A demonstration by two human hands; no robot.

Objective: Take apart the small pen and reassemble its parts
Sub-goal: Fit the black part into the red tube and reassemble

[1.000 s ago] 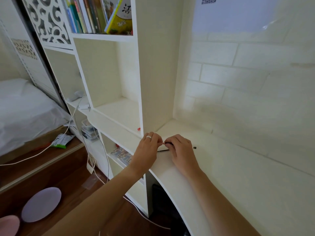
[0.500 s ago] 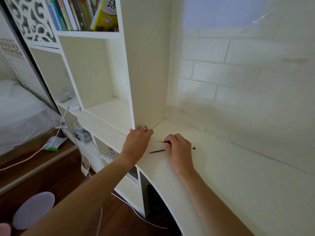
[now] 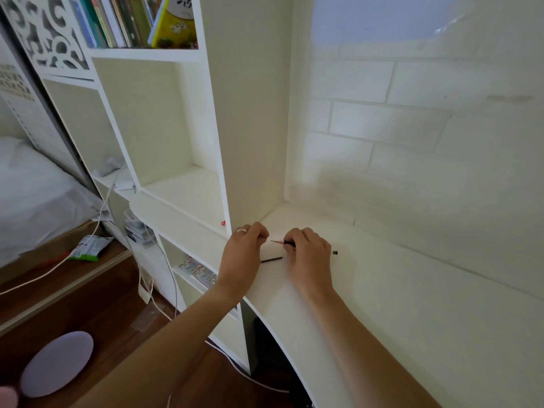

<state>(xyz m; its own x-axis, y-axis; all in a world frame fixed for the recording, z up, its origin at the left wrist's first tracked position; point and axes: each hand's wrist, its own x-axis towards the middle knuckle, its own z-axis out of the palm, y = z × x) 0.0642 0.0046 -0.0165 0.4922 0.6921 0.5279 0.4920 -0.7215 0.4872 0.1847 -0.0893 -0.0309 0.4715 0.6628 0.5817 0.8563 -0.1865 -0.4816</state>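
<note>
A: Since these parts are so thin, I'd judge the pen (image 3: 284, 243) feather-light and stiff, the sort of thing that skates off the white bench (image 3: 382, 304) at a nudge

B: Agreed. Where is it right now?

A: In the right hand (image 3: 309, 254), low over the bench near the corner by the shelf unit (image 3: 250, 113). That grip is narrow, fingertips pinched on the dark body, with a fine reddish tip (image 3: 275, 241) poking out toward the left hand (image 3: 243, 254)

B: And the left?

A: Curled, fingers tucked close to that tip. Whether it holds anything I cannot tell, the fingers hide it

B: Other bits?

A: A slim black rod (image 3: 271, 260) lies flat on the bench between the two hands, and a tiny black piece (image 3: 335, 252) sits just right of the right hand, apart from it

B: So, how to take hold?

A: Pinch the body near its middle, fingertips only, light pressure. That reddish tip looks fragile, likely to bend, so I'd keep off it. The loose pieces are small and probably smooth, so best picked up from above with two fingertips, not slid along
</note>
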